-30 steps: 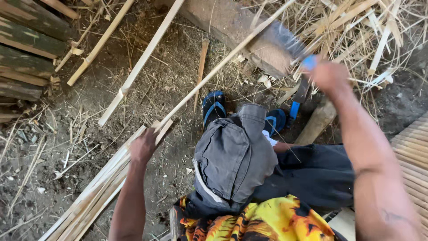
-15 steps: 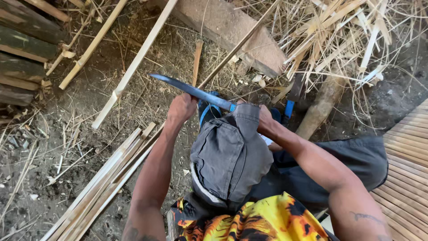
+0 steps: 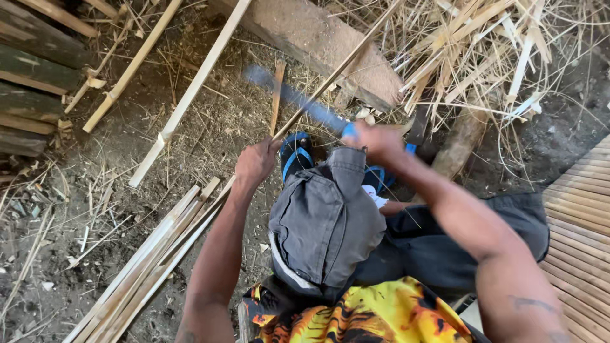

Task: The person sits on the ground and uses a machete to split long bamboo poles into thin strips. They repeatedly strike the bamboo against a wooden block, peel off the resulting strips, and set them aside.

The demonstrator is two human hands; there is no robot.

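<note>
My left hand grips a long thin bamboo strip that runs up and to the right across the dirt. My right hand is closed on the blue handle of a long knife; its blurred blade points up-left and crosses the strip just beyond my left hand. Under both hands is my raised knee in grey trousers. My feet in blue sandals rest on the ground just past the knee.
A bundle of split bamboo strips lies at lower left. A flat wooden block sits ahead, with a heap of dry shavings to its right. Dark planks lie far left, a slatted bamboo platform at right.
One second ago my right hand was raised to the right with the knife. It swung down across the strip near my left hand, and now the blade points up-left beside the strip.
</note>
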